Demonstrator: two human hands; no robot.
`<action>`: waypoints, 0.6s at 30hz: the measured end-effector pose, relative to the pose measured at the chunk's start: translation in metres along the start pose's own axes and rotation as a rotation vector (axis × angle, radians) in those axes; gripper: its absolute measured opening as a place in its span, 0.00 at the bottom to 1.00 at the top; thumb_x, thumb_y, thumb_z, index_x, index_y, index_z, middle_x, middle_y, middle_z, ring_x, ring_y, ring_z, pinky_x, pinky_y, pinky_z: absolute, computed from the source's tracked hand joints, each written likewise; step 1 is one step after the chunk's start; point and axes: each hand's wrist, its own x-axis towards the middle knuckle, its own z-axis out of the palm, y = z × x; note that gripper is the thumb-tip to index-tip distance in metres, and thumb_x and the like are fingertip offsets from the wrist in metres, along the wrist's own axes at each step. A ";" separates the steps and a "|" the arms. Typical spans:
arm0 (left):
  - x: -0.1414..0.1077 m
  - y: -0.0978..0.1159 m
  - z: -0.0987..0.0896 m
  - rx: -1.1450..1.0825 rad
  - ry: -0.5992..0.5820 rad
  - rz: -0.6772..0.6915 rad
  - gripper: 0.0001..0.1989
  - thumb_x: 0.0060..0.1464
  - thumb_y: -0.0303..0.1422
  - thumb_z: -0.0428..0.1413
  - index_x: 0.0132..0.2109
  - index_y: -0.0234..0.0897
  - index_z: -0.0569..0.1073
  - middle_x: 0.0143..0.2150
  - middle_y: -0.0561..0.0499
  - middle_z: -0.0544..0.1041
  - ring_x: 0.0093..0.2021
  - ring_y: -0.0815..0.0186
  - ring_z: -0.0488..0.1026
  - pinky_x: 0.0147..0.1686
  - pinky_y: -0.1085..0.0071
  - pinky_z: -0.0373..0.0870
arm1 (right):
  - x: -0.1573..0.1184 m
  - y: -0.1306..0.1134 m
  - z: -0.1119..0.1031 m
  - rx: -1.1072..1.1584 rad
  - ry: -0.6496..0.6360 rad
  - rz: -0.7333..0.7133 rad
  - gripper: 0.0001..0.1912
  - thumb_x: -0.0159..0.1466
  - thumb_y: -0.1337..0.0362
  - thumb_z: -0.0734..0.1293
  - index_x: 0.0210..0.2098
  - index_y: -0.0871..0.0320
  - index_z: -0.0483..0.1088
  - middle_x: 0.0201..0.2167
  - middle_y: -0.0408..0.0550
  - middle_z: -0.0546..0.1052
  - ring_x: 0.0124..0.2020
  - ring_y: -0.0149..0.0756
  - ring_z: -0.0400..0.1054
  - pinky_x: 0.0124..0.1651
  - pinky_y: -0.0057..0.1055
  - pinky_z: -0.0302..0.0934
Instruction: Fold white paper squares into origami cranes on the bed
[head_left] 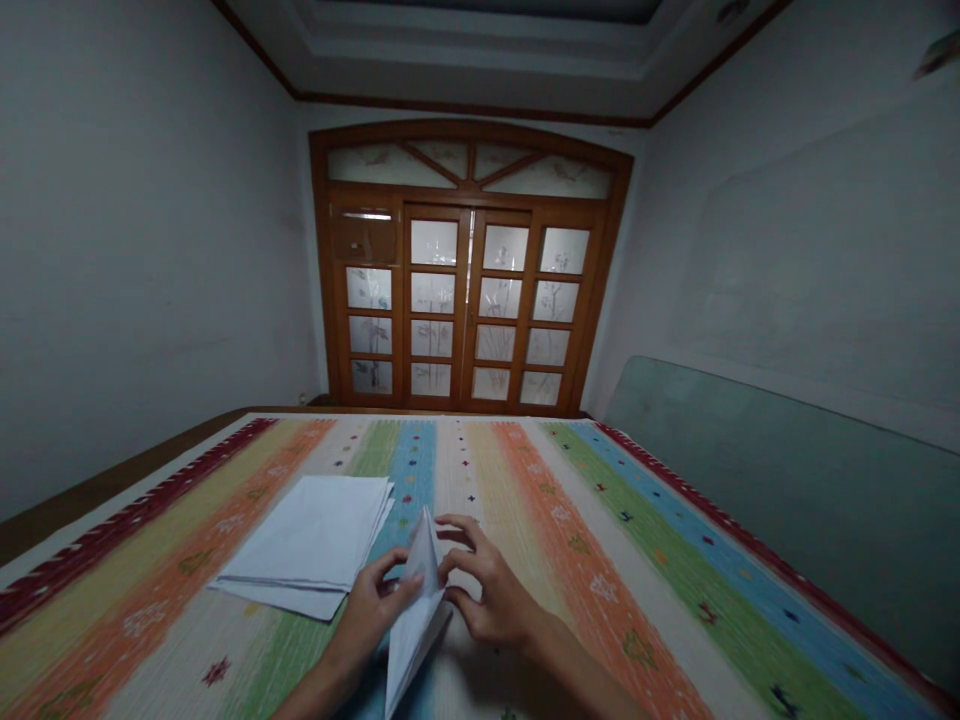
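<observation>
A folded sheet of white paper (416,620) stands on edge between my hands, its pointed end rising and its long part slanting toward me. My left hand (371,610) pinches it from the left side with thumb and fingers. My right hand (484,585) holds the upper part from the right, with fingers curled over the fold. To the left lies a loose stack of white paper sheets (307,540), flat on the striped cloth, its corner close to my left hand.
A striped woven bedspread (570,560) in orange, green, blue and cream covers the bed. A green padded headboard (772,500) runs along the right wall. Ahead stands a wooden glazed door (469,300) with frosted panes.
</observation>
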 end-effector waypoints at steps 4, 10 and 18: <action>-0.001 -0.002 -0.002 0.086 0.102 0.072 0.17 0.46 0.46 0.66 0.35 0.37 0.80 0.62 0.37 0.71 0.57 0.46 0.73 0.47 0.60 0.76 | -0.002 -0.003 0.000 -0.023 -0.039 -0.021 0.18 0.52 0.82 0.66 0.37 0.56 0.70 0.62 0.55 0.63 0.63 0.46 0.64 0.62 0.44 0.62; -0.003 0.012 -0.006 0.057 0.030 0.064 0.14 0.46 0.44 0.67 0.34 0.38 0.80 0.52 0.40 0.78 0.56 0.48 0.74 0.52 0.61 0.74 | -0.002 -0.008 -0.001 -0.047 -0.039 -0.096 0.19 0.50 0.82 0.65 0.38 0.56 0.69 0.60 0.56 0.66 0.62 0.45 0.65 0.60 0.41 0.64; 0.001 0.022 -0.004 0.073 0.065 0.024 0.12 0.46 0.41 0.65 0.34 0.37 0.80 0.33 0.48 0.82 0.37 0.54 0.80 0.39 0.66 0.76 | -0.004 0.003 -0.005 -0.267 -0.011 -0.143 0.18 0.52 0.80 0.65 0.39 0.56 0.68 0.57 0.59 0.70 0.55 0.45 0.71 0.54 0.38 0.69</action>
